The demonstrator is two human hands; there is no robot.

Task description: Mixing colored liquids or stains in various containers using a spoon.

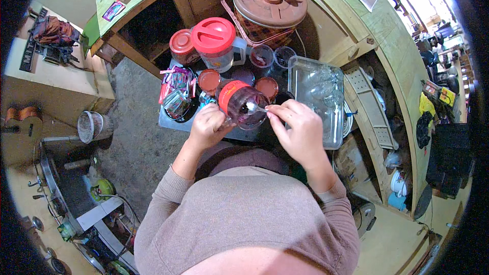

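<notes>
My left hand [209, 125] is closed near the lower left side of a clear jar [244, 103] with a red label band; the jar lies tilted, its mouth towards me. It seems to grip the jar by a part that the fingers hide. Between thumb and fingers my right hand [294, 126] pinches the handle of a metal spoon [254, 107], whose bowl is at the jar's mouth. Something dark shows inside the jar. Behind it stand a red-lidded plastic pitcher [214, 38], a red-lidded jar [182, 44] and two clear cups [261, 56].
At the right is a clear plastic tray [335, 135] holding several glass vessels. To the left, a black basket [185, 116] contains colourful sachets. A large cooler jug [269, 4] with a brownish lid stands behind. Red-brown round lids [209, 81] lie near the jar. Wooden counters curve around the table.
</notes>
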